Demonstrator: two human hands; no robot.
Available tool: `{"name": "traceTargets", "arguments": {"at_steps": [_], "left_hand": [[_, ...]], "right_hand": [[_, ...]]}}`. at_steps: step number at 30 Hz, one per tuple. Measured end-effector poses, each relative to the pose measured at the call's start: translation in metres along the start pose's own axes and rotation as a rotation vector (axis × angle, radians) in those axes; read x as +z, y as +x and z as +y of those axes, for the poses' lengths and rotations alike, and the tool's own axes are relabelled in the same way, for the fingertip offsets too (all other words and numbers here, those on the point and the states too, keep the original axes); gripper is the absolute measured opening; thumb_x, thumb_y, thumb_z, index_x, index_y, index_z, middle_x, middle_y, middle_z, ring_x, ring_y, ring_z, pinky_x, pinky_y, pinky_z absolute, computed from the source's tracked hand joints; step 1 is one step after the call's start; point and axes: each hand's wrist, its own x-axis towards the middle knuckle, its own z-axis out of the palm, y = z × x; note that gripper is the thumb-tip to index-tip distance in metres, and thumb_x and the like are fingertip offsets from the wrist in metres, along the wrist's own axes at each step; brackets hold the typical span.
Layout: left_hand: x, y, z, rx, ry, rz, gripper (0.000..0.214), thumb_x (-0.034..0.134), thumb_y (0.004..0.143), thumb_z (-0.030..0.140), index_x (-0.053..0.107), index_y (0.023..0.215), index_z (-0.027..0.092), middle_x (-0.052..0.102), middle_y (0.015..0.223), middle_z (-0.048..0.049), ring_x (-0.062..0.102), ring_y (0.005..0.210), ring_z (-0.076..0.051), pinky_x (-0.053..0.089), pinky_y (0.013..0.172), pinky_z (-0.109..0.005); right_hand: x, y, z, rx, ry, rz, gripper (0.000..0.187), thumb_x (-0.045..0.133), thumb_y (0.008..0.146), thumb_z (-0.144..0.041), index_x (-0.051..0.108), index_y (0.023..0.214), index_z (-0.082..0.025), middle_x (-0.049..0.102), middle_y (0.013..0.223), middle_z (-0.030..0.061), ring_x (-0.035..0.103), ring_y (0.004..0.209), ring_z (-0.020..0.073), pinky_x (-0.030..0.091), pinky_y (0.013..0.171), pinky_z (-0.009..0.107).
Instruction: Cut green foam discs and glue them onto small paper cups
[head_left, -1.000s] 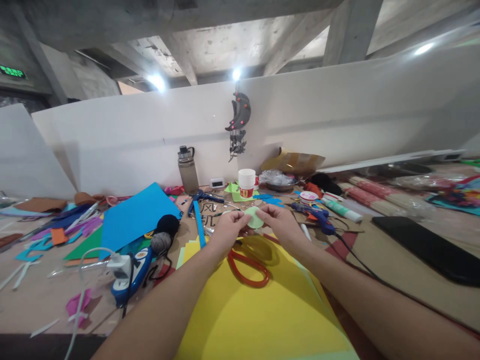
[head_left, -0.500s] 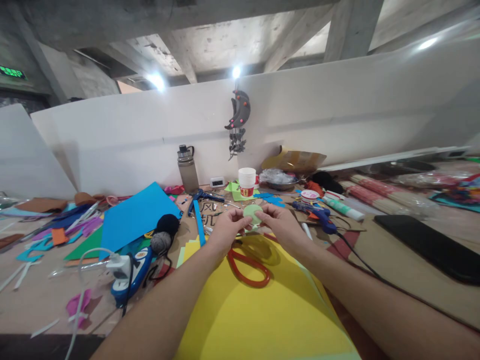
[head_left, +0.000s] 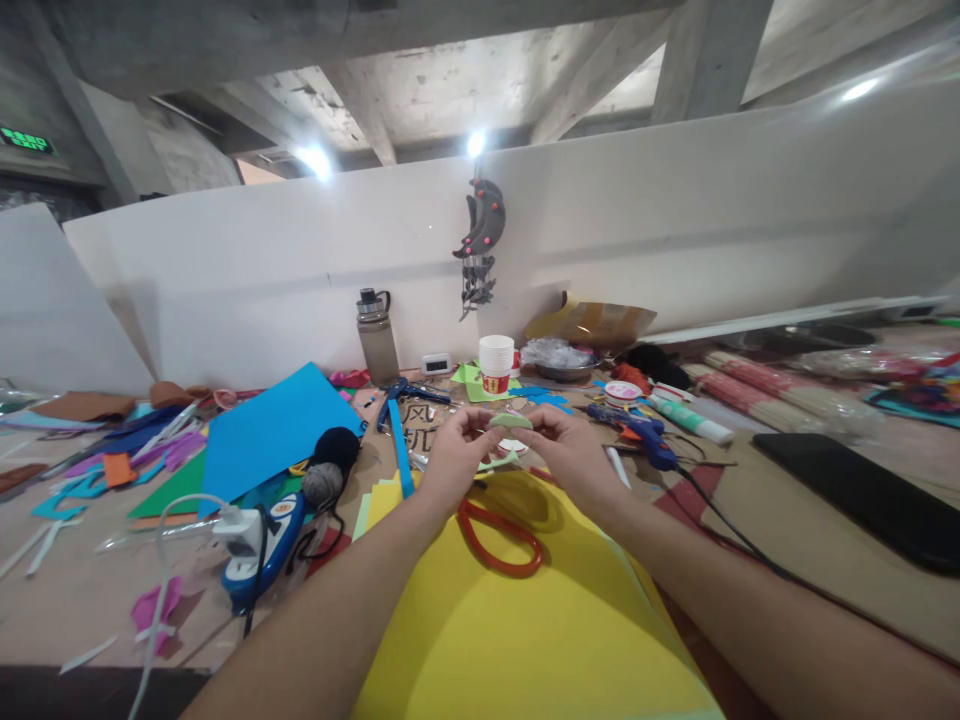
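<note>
Between my two hands is a small round piece of light green paper (head_left: 511, 424), tilted so that it looks like a narrow oval. My left hand (head_left: 463, 447) pinches its left edge, and the fingers of my right hand (head_left: 561, 447) close on its right edge. Just beneath lie a white round piece (head_left: 513, 446) and a light green scrap (head_left: 501, 462), partly hidden. Scissors with orange handles (head_left: 501, 540) rest below my hands on a stack of yellow paper sheets (head_left: 480, 640); their blades are hidden.
To the left are a blue sheet (head_left: 277, 435), yarn balls (head_left: 334, 455) and a power strip (head_left: 262, 550). Paper cups (head_left: 496, 362) and a bottle (head_left: 376, 340) stand behind. At the right lie a blue glue gun (head_left: 649, 440) with its cord and a black phone-like slab (head_left: 862, 495).
The green paper circle has tipped from facing me nearly full on to almost edge-on. Both hands still hold it in about the same place.
</note>
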Motion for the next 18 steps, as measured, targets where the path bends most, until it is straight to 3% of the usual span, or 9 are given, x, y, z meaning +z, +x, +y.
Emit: {"name": "traceTargets", "arguments": {"at_steps": [4,8,14,18], "left_hand": [[0.0053,-0.0039,-0.0039,-0.120,-0.124,-0.054,0.049,0.080,0.061,0.039,0.055,0.096,0.016,0.065,0.075,-0.0028,0.063,0.065,-0.014,0.046,0.058,-0.025],[0.0100,-0.0063,-0.0051,-0.122,-0.266,-0.119,0.043,0.081,0.062,0.037,0.059,0.092,0.015,0.067,0.087,-0.0054,0.064,0.078,-0.016,0.050,0.070,-0.028],[0.0064,-0.0022,-0.0039,-0.024,-0.290,-0.091,0.052,0.082,0.060,0.031,0.059,0.104,0.018,0.068,0.099,-0.0064,0.064,0.088,-0.018,0.050,0.076,-0.029],[0.0020,-0.0009,0.0012,0.055,-0.130,-0.054,0.056,0.083,0.057,0.025,0.054,0.105,0.019,0.067,0.103,-0.0074,0.064,0.087,-0.018,0.051,0.075,-0.031]], "right_hand": [[-0.0027,0.0000,0.0053,-0.228,-0.225,0.115,0.019,0.066,0.076,-0.038,0.066,0.069,-0.021,0.059,0.071,0.0026,0.052,0.066,0.0173,0.042,0.061,0.031],[-0.0026,-0.0016,0.0057,-0.373,-0.354,0.105,0.004,0.063,0.076,-0.022,0.066,0.075,-0.022,0.059,0.079,0.0041,0.051,0.070,0.0179,0.041,0.063,0.030],[0.0015,-0.0039,-0.0023,-0.387,-0.337,0.009,0.010,0.060,0.073,-0.019,0.063,0.083,-0.021,0.058,0.087,0.0054,0.052,0.077,0.0189,0.042,0.066,0.031],[0.0004,-0.0042,-0.0025,-0.255,-0.174,-0.040,0.016,0.053,0.079,-0.024,0.061,0.093,-0.022,0.061,0.097,0.0053,0.055,0.083,0.0191,0.044,0.070,0.031]]}}
